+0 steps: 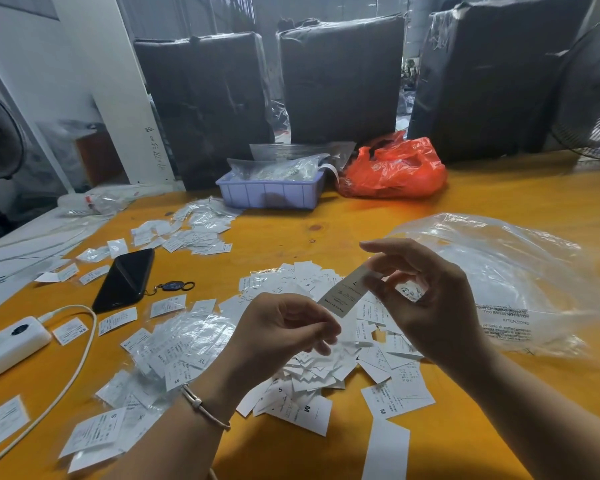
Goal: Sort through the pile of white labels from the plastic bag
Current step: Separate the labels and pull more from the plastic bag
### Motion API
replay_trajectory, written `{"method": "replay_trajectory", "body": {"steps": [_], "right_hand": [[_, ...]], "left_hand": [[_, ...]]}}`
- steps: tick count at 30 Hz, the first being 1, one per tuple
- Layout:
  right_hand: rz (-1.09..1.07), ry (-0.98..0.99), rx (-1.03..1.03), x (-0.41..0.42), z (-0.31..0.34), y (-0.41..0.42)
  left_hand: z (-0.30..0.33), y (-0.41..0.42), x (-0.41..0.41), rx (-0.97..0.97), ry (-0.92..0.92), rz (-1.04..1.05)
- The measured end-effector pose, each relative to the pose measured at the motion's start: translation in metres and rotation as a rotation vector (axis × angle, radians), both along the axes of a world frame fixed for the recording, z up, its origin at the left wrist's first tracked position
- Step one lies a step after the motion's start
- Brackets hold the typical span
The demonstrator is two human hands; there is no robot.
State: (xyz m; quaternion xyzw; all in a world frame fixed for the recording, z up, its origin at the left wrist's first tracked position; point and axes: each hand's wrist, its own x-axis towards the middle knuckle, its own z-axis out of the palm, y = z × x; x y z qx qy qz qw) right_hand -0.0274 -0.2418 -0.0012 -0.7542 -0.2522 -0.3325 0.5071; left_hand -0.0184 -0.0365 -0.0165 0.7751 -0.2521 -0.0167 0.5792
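Note:
A pile of white labels (321, 372) lies on the orange table (361, 216) in front of me, marked with sizes such as S, M and XL. My right hand (426, 303) pinches one white label (343, 293) marked L, held up above the pile. My left hand (284, 330) hovers just left of that label, fingers curled, with its fingertips near the label's lower end. A large clear plastic bag (499, 282) lies crumpled on the table to the right of my hands.
More labels (194, 230) and small clear sleeves (184, 337) are scattered left. A black phone (125, 278) with a key ring, a white power bank (11, 344) with cable, a lilac tray (271, 192) of bags, and an orange bag (395, 171) stand farther off. Black-wrapped bales (340, 77) line the far edge.

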Motion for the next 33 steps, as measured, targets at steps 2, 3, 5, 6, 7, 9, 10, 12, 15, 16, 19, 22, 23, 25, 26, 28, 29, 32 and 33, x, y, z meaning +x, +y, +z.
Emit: {"method": "replay_trajectory", "body": {"steps": [2, 3, 5, 6, 7, 9, 10, 12, 15, 16, 19, 22, 23, 25, 26, 28, 29, 32, 33], "right_hand": [[0.016, 0.020, -0.003, 0.000, 0.000, -0.001], [0.025, 0.032, 0.001, 0.001, 0.001, -0.001], [0.041, 0.059, 0.015, 0.001, 0.001, -0.003], [0.045, 0.070, 0.016, 0.002, 0.002, -0.003], [0.046, 0.078, 0.011, 0.002, 0.001, -0.004], [0.055, 0.092, -0.005, 0.003, 0.000, -0.003], [0.059, 0.096, -0.017, 0.002, -0.001, -0.002], [0.062, 0.098, -0.069, 0.002, -0.004, 0.001], [0.091, 0.101, -0.174, 0.002, -0.008, 0.004], [0.090, 0.089, -0.203, 0.002, -0.008, 0.004], [-0.017, -0.003, -0.233, 0.004, -0.007, 0.001], [-0.034, 0.009, -0.165, 0.005, -0.005, -0.002], [-0.010, 0.028, -0.157, 0.005, -0.005, -0.001], [0.050, 0.072, -0.154, 0.004, -0.008, 0.003], [0.074, 0.090, -0.149, 0.003, -0.009, 0.004], [0.104, 0.120, -0.142, 0.003, -0.011, 0.006], [0.113, 0.134, -0.141, 0.003, -0.011, 0.006], [0.131, 0.147, -0.141, 0.004, -0.010, 0.004], [0.141, 0.152, -0.134, 0.005, -0.009, 0.003]], "left_hand": [[-0.001, 0.000, 0.001, 0.020, 0.002, 0.005], [-0.001, 0.000, 0.001, 0.030, -0.002, 0.007], [-0.002, -0.001, 0.003, 0.043, -0.007, 0.014], [-0.002, -0.001, 0.003, 0.047, -0.006, 0.017], [-0.002, -0.001, 0.003, 0.051, -0.002, 0.017], [-0.003, -0.001, 0.003, 0.054, 0.016, 0.009], [-0.003, -0.001, 0.003, 0.055, 0.025, 0.006], [-0.004, -0.002, 0.003, 0.057, 0.037, 0.001], [-0.005, -0.004, 0.003, 0.058, 0.034, -0.001], [-0.005, -0.004, 0.002, 0.058, 0.029, -0.001], [-0.003, -0.004, 0.002, 0.062, 0.040, 0.013], [-0.004, -0.004, 0.004, 0.072, 0.078, 0.042], [-0.005, -0.004, 0.005, 0.067, 0.090, 0.048], [-0.006, -0.003, 0.005, 0.054, 0.097, 0.058], [-0.005, -0.003, 0.005, 0.046, 0.097, 0.064], [-0.004, -0.004, 0.004, 0.022, 0.103, 0.069], [-0.004, -0.004, 0.004, 0.010, 0.106, 0.069], [-0.004, -0.004, 0.004, -0.015, 0.105, 0.069], [-0.004, -0.004, 0.004, -0.021, 0.103, 0.069]]}}
